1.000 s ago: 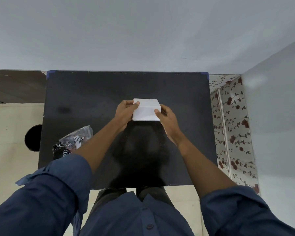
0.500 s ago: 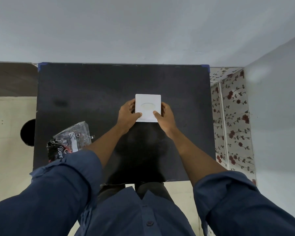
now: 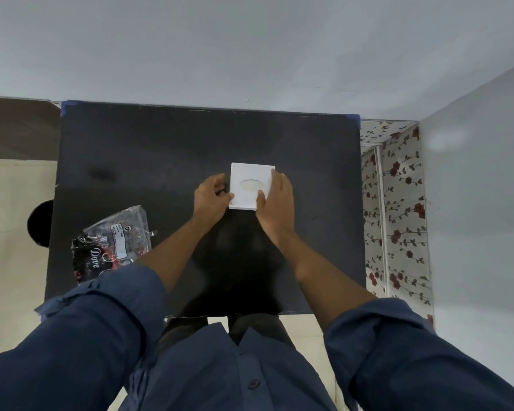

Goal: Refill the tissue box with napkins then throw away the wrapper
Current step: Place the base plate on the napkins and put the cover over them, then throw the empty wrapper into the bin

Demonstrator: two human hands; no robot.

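Observation:
A white square tissue box [image 3: 249, 177] with an oval slot in its top sits on the black table [image 3: 161, 149], a little right of the middle. My left hand [image 3: 211, 200] grips its left edge near the front corner, thumb on top. Across the box's right side lies my right hand [image 3: 275, 200], fingers along the edge and thumb pressed on the top. The crumpled clear and black napkin wrapper [image 3: 112, 243] printed "Dove" lies at the table's left front, apart from both hands.
The table's far edge meets a grey wall, with blue tape at its back corners. A flowered panel [image 3: 395, 209] stands close on the right. A dark round object [image 3: 40, 223] rests on the pale floor beside the table's left edge.
The box went from tilted in both hands to flat on the table with its slot facing up. My right hand slid further over its right side.

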